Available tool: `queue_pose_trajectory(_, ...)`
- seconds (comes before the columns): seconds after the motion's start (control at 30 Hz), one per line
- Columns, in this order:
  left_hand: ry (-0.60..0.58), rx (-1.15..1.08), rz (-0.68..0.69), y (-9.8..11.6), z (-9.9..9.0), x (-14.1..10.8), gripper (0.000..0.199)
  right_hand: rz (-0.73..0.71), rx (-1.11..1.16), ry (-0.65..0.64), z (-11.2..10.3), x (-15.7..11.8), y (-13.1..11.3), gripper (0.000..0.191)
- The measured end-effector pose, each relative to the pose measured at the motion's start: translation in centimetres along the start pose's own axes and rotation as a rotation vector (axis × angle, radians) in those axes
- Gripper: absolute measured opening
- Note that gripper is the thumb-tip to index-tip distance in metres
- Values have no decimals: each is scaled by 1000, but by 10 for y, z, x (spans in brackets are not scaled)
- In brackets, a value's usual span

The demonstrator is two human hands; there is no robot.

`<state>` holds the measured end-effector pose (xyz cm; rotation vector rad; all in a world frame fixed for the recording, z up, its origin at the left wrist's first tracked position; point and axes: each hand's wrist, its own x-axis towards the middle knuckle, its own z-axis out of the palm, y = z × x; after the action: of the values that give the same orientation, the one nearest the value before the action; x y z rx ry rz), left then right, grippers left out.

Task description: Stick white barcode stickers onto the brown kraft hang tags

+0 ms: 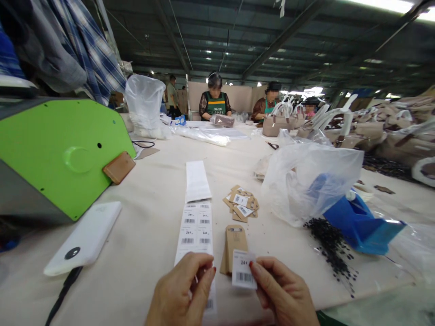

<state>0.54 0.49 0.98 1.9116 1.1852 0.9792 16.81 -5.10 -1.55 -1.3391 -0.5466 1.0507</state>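
Note:
Between the thumb and fingers of my right hand (282, 290) is a white price label (244, 270) marked 24, held over the near end of a stack of brown cardboard tags (235, 240). My left hand (185, 290) is closed, thumb and forefinger brought together, above the strip of printed labels (195, 228); whether anything is pinched there is too small to tell. The strip runs away from me to a folded white stack (197, 181). Beyond the tag stack lies a loose pile of tags with stickers (242, 201).
A green machine (68, 154) with a brown phone (119, 167) and a white device (84, 237) stand left. At right are a clear plastic bag (306, 181), a blue holder (363, 222) and black strings (331, 249). Handbags (277, 126) and people in green aprons are across the table.

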Motion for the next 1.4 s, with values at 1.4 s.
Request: queue_pose_trajectory(1.4, -570, -43, 209, -36, 22, 77, 35, 74, -256, -27, 4, 59, -8, 37)
